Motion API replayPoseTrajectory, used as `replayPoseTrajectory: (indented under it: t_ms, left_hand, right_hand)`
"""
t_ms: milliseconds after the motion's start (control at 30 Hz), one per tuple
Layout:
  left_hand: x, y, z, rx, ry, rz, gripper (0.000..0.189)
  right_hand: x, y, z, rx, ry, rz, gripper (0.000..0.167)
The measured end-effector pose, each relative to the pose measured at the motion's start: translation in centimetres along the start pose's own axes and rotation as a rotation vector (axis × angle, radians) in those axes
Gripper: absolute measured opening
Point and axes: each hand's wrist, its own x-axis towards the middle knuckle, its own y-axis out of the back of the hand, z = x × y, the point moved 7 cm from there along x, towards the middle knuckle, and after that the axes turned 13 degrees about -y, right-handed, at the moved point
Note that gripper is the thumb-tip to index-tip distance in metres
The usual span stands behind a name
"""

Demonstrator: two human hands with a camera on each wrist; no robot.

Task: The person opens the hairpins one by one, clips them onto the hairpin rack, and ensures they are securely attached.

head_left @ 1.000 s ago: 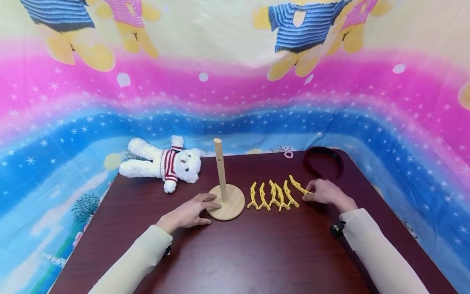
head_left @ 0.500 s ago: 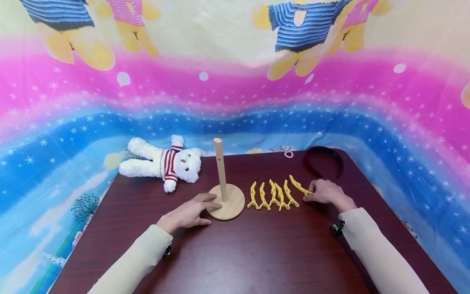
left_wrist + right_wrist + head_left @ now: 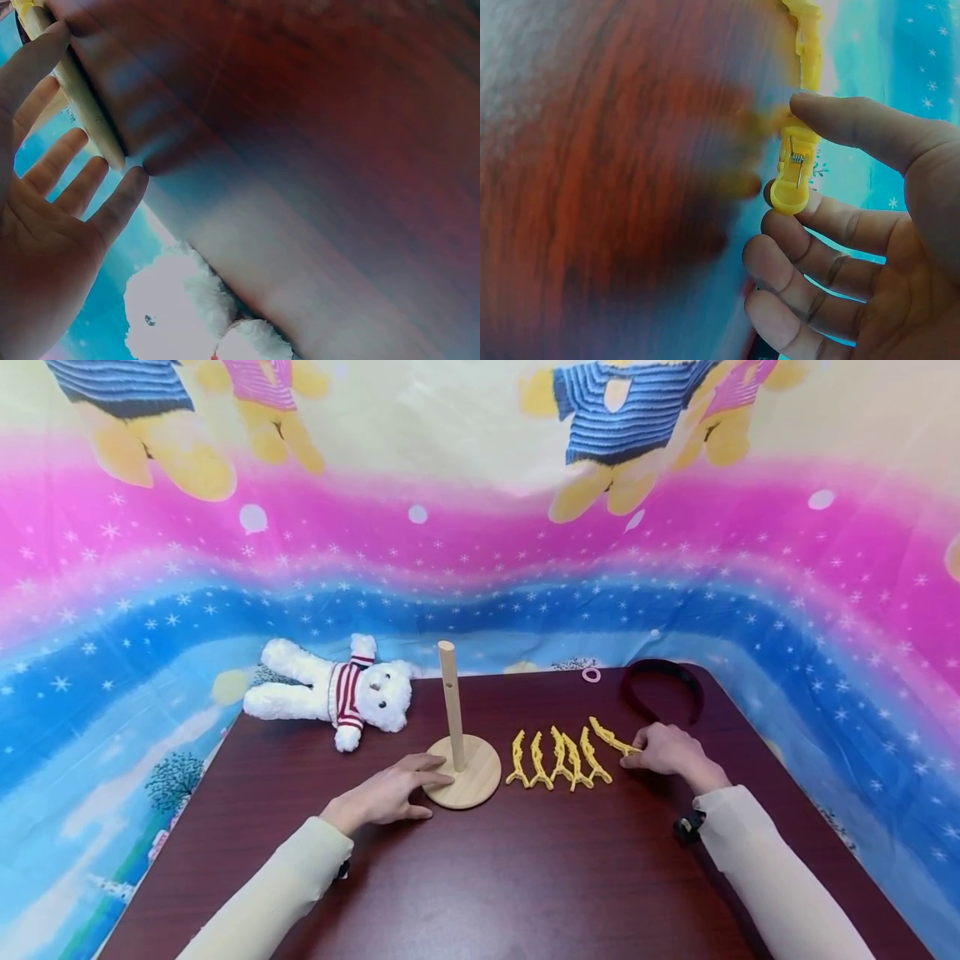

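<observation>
My right hand (image 3: pixel 669 752) pinches the handle end of a yellow hair clip (image 3: pixel 611 737) between thumb and fingers. In the right wrist view a small metal spring shows in this clip (image 3: pixel 797 161), with the thumb on its near side. Several more yellow hair clips (image 3: pixel 558 758) lie in a row to the left of it. A round wooden base with an upright wooden post (image 3: pixel 452 710) stands left of the row. My left hand (image 3: pixel 386 792) rests on the left edge of that base, fingers spread and fairly straight; the left wrist view shows the palm and the base's rim (image 3: pixel 90 112).
A white teddy bear (image 3: pixel 348 693) in a striped sweater lies at the back left of the dark table (image 3: pixel 480 877). A dark red headband (image 3: pixel 633 689) lies at the back right, beyond my right hand. A small pink ring (image 3: pixel 592 675) sits at the back edge.
The hair clip at my right hand has turned very slightly, its handle end a little farther back. My left hand and the wooden stand have stayed where they were.
</observation>
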Motion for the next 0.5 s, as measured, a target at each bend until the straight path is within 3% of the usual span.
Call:
replayPoseTrajectory:
  t_ms: [500]
  left_hand:
    - [0.1,-0.1,0.1,-0.007,-0.004,-0.011,0.056]
  right_hand:
    - [-0.6,1.9,0.3,0.032,0.052,0.101,0.038]
